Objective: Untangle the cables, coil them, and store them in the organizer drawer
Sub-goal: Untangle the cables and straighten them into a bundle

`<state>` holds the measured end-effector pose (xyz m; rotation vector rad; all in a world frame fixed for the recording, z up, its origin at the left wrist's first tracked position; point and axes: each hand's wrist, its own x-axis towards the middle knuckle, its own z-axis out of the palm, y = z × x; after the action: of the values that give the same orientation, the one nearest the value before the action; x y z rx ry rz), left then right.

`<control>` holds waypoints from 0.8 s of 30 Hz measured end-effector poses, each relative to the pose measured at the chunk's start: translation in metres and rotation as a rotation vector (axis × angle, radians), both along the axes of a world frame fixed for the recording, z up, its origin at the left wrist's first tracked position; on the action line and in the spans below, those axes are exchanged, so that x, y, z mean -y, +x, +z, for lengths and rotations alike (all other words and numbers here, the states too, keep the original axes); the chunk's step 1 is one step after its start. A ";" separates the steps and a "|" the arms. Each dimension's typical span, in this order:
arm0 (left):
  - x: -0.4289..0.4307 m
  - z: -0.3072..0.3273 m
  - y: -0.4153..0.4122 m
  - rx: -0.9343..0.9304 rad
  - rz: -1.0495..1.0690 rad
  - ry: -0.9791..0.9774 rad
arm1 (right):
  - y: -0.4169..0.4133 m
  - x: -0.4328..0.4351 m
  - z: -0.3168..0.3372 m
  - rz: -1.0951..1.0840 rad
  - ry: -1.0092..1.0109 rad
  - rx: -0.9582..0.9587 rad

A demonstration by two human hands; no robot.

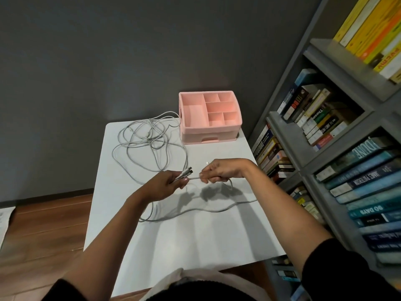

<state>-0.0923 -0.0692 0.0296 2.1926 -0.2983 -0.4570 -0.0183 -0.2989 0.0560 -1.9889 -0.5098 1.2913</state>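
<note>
A tangle of grey-white cables (147, 140) lies on the far left part of the white table (195, 235). My left hand (167, 183) grips a bundle of cable ends, their plugs (187, 171) sticking out past my fingers. My right hand (219, 171) grips a cable a short way to the right, and a short stretch runs taut between both hands. A loose length of cable (201, 210) trails across the table below my hands. The pink organizer (209, 117) stands at the far right of the table, its drawer (209, 137) closed.
A grey bookshelf (338, 135) packed with books runs along the right side, close to the table's edge. A dark grey wall stands behind the table. Wooden floor (43, 231) shows to the left, with a white sheet at the far left edge.
</note>
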 end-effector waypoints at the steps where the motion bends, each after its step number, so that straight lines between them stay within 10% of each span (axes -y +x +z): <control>1: -0.007 -0.001 0.000 0.010 0.017 -0.001 | 0.002 0.008 -0.001 -0.032 -0.009 0.009; 24: -0.065 -0.005 -0.013 -0.062 0.172 0.017 | 0.009 0.116 -0.018 -0.512 0.021 0.042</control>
<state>-0.1050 -0.0043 0.0243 2.1941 -0.0714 -0.4322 -0.0092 -0.4150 0.0376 -1.9593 -0.0203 0.9210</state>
